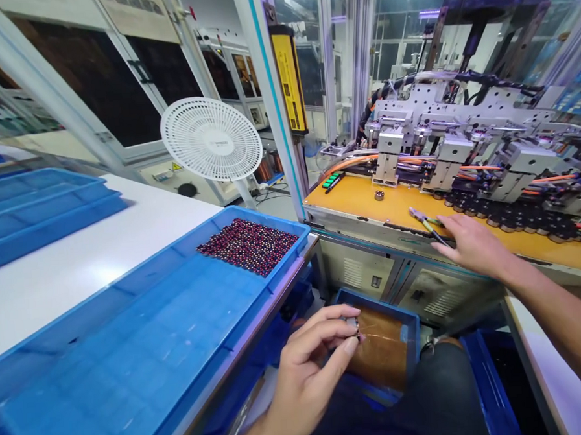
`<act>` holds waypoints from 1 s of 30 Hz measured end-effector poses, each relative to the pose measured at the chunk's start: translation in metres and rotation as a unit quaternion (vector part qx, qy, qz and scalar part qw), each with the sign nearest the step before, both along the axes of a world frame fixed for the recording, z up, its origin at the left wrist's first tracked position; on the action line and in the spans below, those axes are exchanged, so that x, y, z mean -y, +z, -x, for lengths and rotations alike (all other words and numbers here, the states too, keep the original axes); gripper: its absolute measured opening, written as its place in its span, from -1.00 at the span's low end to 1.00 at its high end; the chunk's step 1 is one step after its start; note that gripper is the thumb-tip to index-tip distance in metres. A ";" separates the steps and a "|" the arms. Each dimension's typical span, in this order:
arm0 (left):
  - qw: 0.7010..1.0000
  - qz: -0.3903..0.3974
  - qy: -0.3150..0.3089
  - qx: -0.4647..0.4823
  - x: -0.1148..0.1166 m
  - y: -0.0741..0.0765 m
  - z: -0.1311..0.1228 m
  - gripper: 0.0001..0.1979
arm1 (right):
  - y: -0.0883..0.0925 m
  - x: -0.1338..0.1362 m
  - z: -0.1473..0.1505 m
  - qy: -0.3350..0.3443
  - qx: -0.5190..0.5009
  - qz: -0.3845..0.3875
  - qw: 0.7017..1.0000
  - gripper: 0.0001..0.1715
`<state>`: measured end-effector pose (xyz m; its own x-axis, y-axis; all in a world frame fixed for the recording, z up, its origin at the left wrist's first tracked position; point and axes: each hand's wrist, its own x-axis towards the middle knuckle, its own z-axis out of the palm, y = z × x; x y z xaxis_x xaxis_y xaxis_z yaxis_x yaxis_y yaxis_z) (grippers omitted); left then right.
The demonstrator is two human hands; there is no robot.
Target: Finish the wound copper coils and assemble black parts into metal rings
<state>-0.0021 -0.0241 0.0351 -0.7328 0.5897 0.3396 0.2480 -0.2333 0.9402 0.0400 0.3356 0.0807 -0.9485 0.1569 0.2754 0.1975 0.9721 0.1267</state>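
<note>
My left hand [310,362] is low in the middle, fingers pinched on a small dark part [353,326] with a thin wire trailing right, above a blue bin of copper-coloured scrap [382,352]. My right hand [470,244] rests palm down with fingers apart at the front edge of the orange machine bench [362,197], its fingertips touching green-handled cutters [427,223]. A row of dark round parts [514,219] lines the bench just beyond that hand. A large blue tray [131,342] on my left holds a patch of small dark red parts [249,244].
A white fan [211,139] stands behind the tray. More stacked blue trays [31,208] lie far left on the white table [79,267]. A winding machine [462,143] with orange cables fills the bench. A yellow sensor bar [289,78] is fixed to the frame post.
</note>
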 end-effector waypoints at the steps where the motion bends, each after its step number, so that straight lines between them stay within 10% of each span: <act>1: 1.000 -0.003 -0.001 -0.002 0.000 0.000 0.000 -0.84 | -0.007 0.012 -0.014 0.020 -0.019 0.008 1.000 -0.34; 8: 1.000 -0.002 0.001 -0.030 -0.006 -0.004 0.001 -0.77 | -0.084 0.142 -0.104 0.164 -0.136 0.304 0.928 -0.47; 14: 0.999 0.015 -0.001 -0.052 -0.010 -0.004 0.001 -0.72 | -0.108 0.194 -0.115 0.261 -0.064 0.683 0.679 -0.34; 19: 0.994 0.023 0.019 -0.103 -0.010 -0.003 -0.001 -0.70 | -0.097 0.197 -0.105 0.238 -0.035 0.790 0.564 -0.31; 30: 0.990 0.034 0.029 -0.131 -0.005 -0.002 0.000 -0.68 | -0.085 0.203 -0.103 0.181 -0.009 0.837 0.517 -0.40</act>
<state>-0.0020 -0.0187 0.0335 -0.6575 0.5771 0.4844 0.4972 -0.1507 0.8544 0.1433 0.1324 -0.0040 -0.9987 0.0038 0.0502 -0.0490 -0.3082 -0.9500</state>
